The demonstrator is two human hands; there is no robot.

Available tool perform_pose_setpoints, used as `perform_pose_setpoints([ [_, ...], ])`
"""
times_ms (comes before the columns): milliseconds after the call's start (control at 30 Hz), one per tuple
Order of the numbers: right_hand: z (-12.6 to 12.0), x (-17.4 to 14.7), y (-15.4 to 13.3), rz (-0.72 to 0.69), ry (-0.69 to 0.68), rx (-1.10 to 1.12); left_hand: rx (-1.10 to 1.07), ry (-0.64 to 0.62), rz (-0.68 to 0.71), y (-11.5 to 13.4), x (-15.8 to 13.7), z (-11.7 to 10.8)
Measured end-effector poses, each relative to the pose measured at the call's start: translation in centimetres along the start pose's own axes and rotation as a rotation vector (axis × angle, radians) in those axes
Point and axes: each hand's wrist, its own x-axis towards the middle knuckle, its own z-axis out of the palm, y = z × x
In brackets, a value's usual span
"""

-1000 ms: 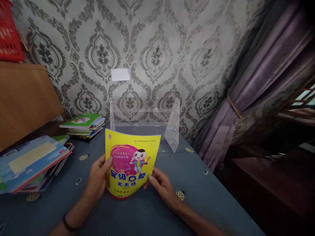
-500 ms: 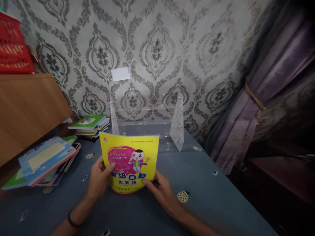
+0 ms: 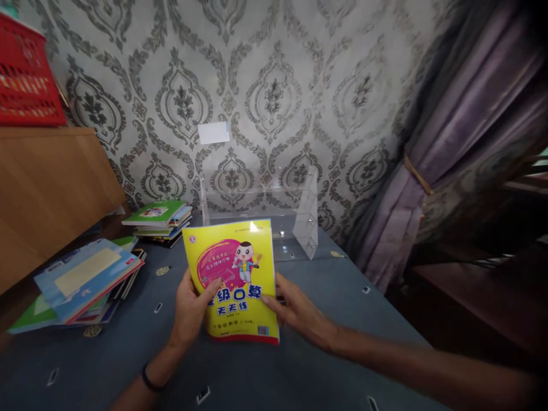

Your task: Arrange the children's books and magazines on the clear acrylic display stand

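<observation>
A yellow workbook (image 3: 233, 274) with a pink patch and a cartoon child on its cover is held up above the table, its cover facing me. My left hand (image 3: 192, 305) grips its left edge, thumb across the front and fingers behind. On the right edge, my right hand (image 3: 295, 308) is closed with its thumb on the cover; its other fingers are partly hidden behind. Just beyond the book stands a clear plastic rack (image 3: 306, 220) with tiered shelves, partly covered by the workbook.
Two piles of books lie at the left: a nearer, fanned one (image 3: 85, 279) and a farther one with a green book (image 3: 154, 212) on top. A wooden cabinet (image 3: 55, 182) carries a red basket (image 3: 29, 74). A purple curtain (image 3: 394, 211) hangs at the right.
The workbook has shifted slightly right and turned a little, and its lower cover shows more fully. Both hands moved with it, still gripping its edges. The camera view has shifted slightly.
</observation>
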Motion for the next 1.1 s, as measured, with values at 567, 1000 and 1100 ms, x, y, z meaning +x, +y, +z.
perform_pose_setpoints([
  [567,1.8,3.3,2.5,-0.155,0.241,-0.101,-0.007,-0.088,-0.014,-0.8,1.7,-1.1],
  [1000,1.1,5.6,1.7,-0.206,0.288,-0.163,0.439,-0.439,0.038,4.1,7.3,-5.7],
  [1100,0.9,7.2,1.2,-0.224,0.307,-0.158,0.42,-0.48,-0.009,5.9,8.7,-5.0],
])
